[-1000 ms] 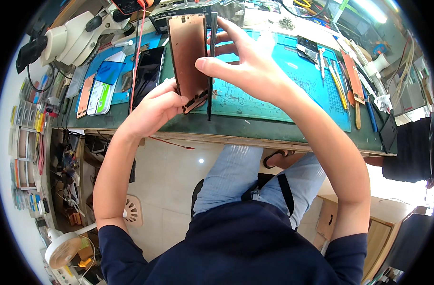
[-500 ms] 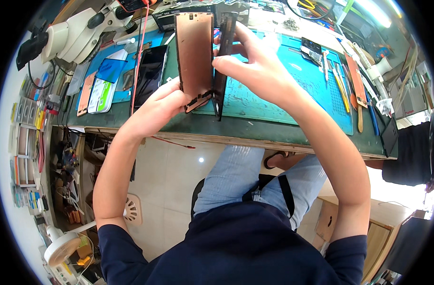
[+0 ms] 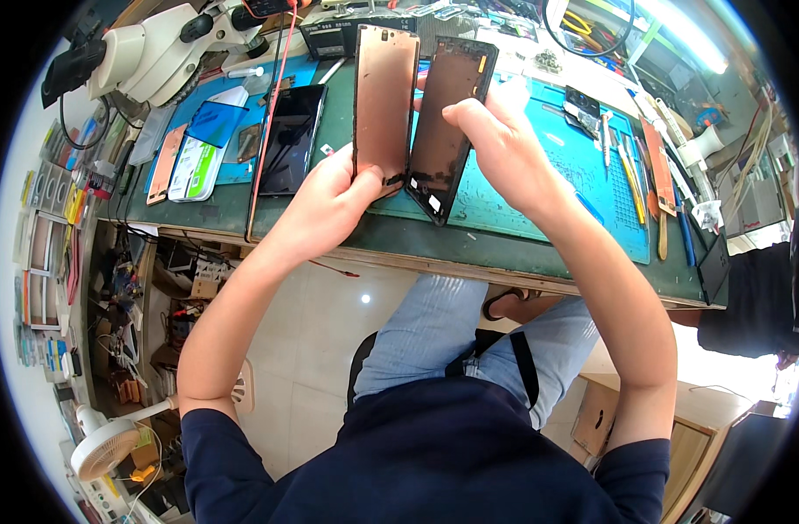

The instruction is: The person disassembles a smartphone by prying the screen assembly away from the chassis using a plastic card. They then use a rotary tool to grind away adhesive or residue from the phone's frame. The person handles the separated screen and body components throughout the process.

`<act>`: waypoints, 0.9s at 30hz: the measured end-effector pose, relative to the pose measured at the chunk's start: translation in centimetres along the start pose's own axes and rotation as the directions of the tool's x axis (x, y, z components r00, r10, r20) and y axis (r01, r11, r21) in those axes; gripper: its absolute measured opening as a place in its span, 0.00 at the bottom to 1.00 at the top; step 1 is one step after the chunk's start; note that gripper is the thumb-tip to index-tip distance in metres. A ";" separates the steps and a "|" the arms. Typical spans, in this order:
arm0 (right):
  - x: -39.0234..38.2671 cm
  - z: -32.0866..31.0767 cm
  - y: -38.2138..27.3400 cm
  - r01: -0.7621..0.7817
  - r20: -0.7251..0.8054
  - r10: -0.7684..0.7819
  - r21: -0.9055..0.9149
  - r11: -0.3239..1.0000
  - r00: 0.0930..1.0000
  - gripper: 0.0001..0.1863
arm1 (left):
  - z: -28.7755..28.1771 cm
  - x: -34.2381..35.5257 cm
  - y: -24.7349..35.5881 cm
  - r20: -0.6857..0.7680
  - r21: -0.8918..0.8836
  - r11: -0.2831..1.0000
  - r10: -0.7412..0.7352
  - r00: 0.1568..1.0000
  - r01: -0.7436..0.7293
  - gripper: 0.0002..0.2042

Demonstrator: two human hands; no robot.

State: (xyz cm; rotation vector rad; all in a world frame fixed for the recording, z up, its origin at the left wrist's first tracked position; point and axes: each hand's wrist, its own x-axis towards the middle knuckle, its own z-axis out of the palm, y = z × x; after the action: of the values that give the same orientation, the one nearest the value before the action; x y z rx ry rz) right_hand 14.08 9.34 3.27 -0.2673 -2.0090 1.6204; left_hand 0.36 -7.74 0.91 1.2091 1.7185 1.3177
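Note:
My left hand (image 3: 329, 205) is closed on the lower left of an upright copper-backed panel (image 3: 383, 96), thumb near its dark-edged bottom. My right hand (image 3: 504, 148) grips a black-rimmed panel (image 3: 439, 148) with a dark brown inner face by its right side, thumb across its upper part. The two panels stand in a V over a blue work mat (image 3: 574, 166), close at their lower ends; whether they are attached there I cannot tell. A dark phone (image 3: 291, 140) lies just left of them.
A white microscope (image 3: 146, 57) and red wire (image 3: 259, 175) are at left, near flat parts (image 3: 163, 166). Tweezers, pens (image 3: 631, 175) and a copper panel (image 3: 657, 166) lie at right. A fan (image 3: 102, 445) is lower left; another person's dark-clothed part (image 3: 740, 297) is at right.
Both hands and panels have moved right. The right panel, earlier edge-on, has swung open to show its inner face, widening the gap at the top.

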 end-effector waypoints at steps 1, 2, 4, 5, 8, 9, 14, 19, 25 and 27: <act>-0.1 0.0 -0.2 -0.013 -0.013 0.013 -0.013 1.000 1.000 0.18 | 0.0 0.0 -0.2 0.000 0.040 0.999 -0.035 0.999 0.035 0.13; 0.1 0.1 0.1 -0.013 -0.014 0.013 0.008 1.000 1.000 0.18 | 0.0 0.0 -0.3 -0.002 0.079 0.994 -0.070 0.998 0.070 0.12; 0.3 0.1 1.1 -0.013 -0.017 0.014 0.047 0.999 1.000 0.17 | 0.3 -0.1 0.3 -0.016 0.154 0.988 -0.007 1.000 0.010 0.12; 0.3 0.0 1.2 -0.010 -0.019 0.011 0.032 0.999 1.000 0.18 | 0.4 -0.1 0.5 -0.022 0.191 0.981 0.024 0.999 -0.020 0.12; 0.3 -0.2 1.5 0.008 -0.031 -0.008 0.022 1.000 0.999 0.17 | 0.4 -0.1 0.2 -0.040 0.159 0.987 0.026 0.999 -0.020 0.13; 0.4 -0.2 1.9 0.016 -0.044 -0.015 0.040 0.999 0.999 0.17 | 0.3 -0.1 0.1 -0.039 0.160 0.987 0.016 0.999 -0.009 0.12; -0.1 -0.7 1.2 -0.009 -0.031 0.014 0.156 0.988 0.999 0.16 | 0.1 -0.2 0.1 -0.039 -0.073 0.997 -0.002 0.999 0.000 0.12; -0.5 -1.7 1.3 -0.076 0.011 0.076 0.310 0.948 0.997 0.17 | -0.3 -0.6 1.5 0.080 -0.284 0.949 -0.117 0.990 0.135 0.15; -0.9 -3.2 0.4 -0.266 0.124 0.236 0.429 0.863 0.964 0.16 | -1.5 -1.1 1.4 0.259 -0.491 0.810 -0.216 0.941 0.321 0.21; -1.1 -3.3 0.2 -0.282 0.126 0.252 0.437 0.854 0.960 0.16 | -1.4 -1.5 1.8 0.306 -0.572 0.723 -0.249 0.919 0.386 0.21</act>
State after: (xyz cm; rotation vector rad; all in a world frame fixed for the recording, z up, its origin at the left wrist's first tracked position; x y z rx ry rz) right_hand 16.73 11.69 3.19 -0.3315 -1.6225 2.2436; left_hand 0.15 -9.56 2.99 0.5963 1.1200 1.3311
